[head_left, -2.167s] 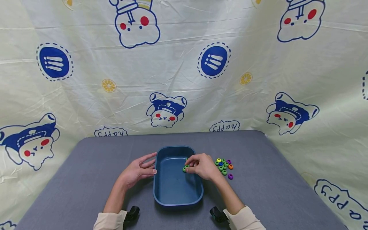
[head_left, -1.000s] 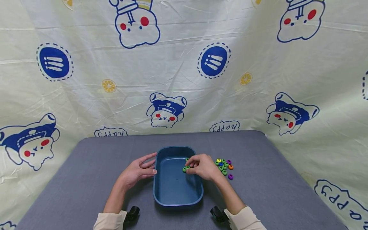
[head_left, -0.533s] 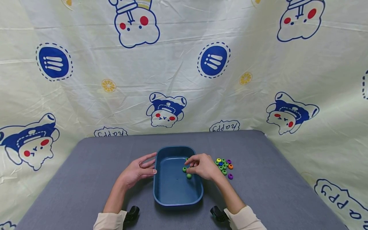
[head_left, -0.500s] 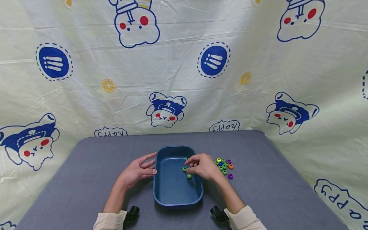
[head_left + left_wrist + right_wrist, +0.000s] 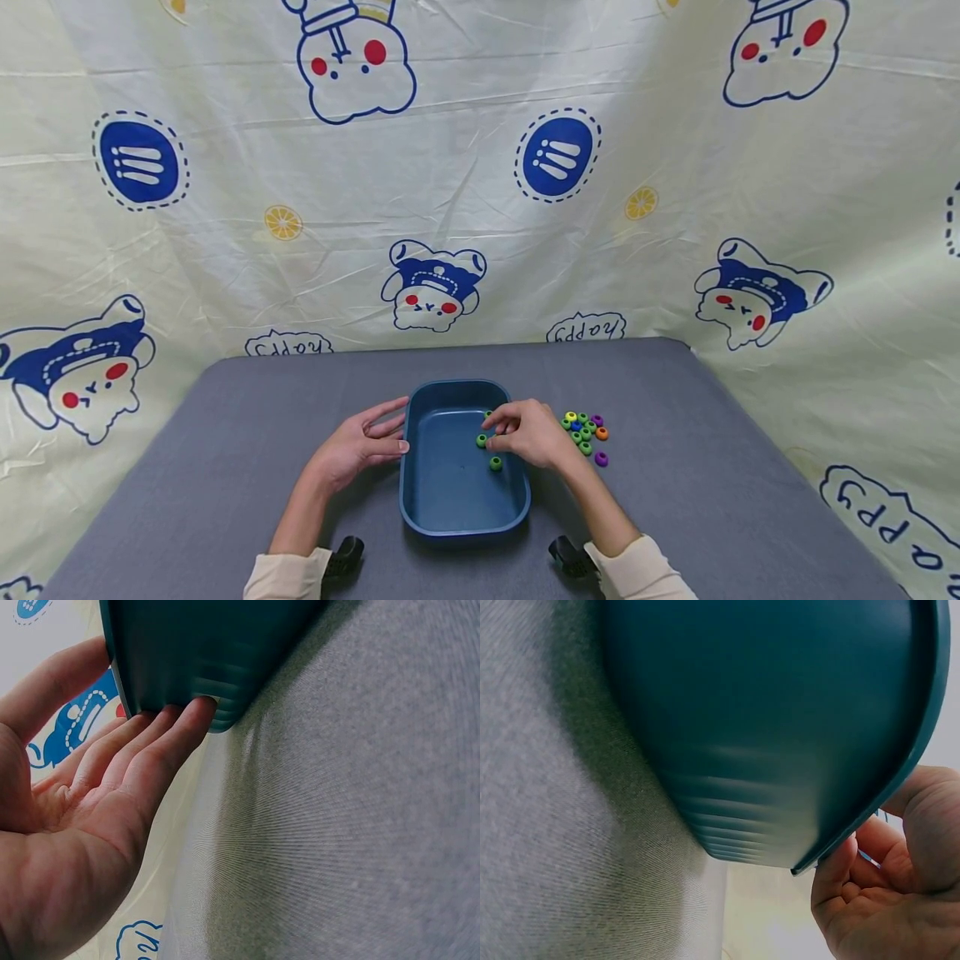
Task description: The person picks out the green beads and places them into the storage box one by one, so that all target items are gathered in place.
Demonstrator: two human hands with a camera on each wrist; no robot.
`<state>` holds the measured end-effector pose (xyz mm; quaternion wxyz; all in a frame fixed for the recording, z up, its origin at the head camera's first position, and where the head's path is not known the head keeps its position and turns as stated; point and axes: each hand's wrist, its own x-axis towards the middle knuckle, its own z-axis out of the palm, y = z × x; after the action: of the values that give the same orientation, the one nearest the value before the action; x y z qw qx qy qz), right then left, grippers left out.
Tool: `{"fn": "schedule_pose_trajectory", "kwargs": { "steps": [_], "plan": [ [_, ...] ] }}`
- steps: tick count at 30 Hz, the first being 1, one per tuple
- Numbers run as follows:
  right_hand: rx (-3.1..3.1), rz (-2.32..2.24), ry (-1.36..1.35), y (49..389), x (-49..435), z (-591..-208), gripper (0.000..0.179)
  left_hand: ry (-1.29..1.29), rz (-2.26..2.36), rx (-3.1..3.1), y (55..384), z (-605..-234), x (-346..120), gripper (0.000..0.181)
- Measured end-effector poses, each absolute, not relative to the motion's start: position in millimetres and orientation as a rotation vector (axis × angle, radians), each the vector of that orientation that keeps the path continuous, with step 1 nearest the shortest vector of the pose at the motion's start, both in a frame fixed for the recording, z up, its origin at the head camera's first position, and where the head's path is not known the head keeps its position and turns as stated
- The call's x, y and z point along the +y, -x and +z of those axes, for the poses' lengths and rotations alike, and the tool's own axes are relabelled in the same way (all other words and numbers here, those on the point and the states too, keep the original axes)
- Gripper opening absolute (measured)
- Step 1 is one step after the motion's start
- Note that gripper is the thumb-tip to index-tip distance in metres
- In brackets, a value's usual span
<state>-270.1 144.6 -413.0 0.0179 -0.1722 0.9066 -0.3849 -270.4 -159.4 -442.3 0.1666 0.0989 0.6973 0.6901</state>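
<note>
A blue rectangular tray (image 5: 465, 532) stands on the grey table. My left hand (image 5: 360, 446) touches its left wall with fairly straight fingers; in the left wrist view the fingertips (image 5: 196, 709) rest against the outside. My right hand (image 5: 528, 433) is over the right rim, fingers loosely bent above the inside, with no bead visible between thumb and fingers. Inside lie green beads: one bead (image 5: 482, 441) beside the thumb tip, one lower bead (image 5: 496, 464), and another bead (image 5: 488, 414) partly behind the fingers. In the right wrist view the rim hides part of the right hand (image 5: 889, 877).
Right of the tray lies a cluster of loose beads: several green ones, a yellow bead (image 5: 571, 417), a blue bead (image 5: 576, 426), an orange bead (image 5: 602, 434) and purple ones, including a nearer purple bead (image 5: 602, 459). A patterned cloth (image 5: 480, 183) hangs behind the table.
A green bead that was at my right fingertips has dropped and rolled toward the near side of the tray. The left hand and the tray stay in place.
</note>
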Motion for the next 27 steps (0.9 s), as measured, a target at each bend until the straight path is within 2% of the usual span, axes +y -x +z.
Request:
{"fn": "schedule_pose_trajectory", "kwargs": {
  "steps": [11, 27],
  "plan": [
    [2.720, -1.298, 0.535, 269, 156, -402, 0.023, -0.293, 1.959, 1.981, 271, -443, -161, 0.074],
    [2.804, -1.294, 0.412, 273, 206, -388, 0.022, -0.293, 1.965, 1.975, 270, -440, -162, 0.074]
  ]
}}
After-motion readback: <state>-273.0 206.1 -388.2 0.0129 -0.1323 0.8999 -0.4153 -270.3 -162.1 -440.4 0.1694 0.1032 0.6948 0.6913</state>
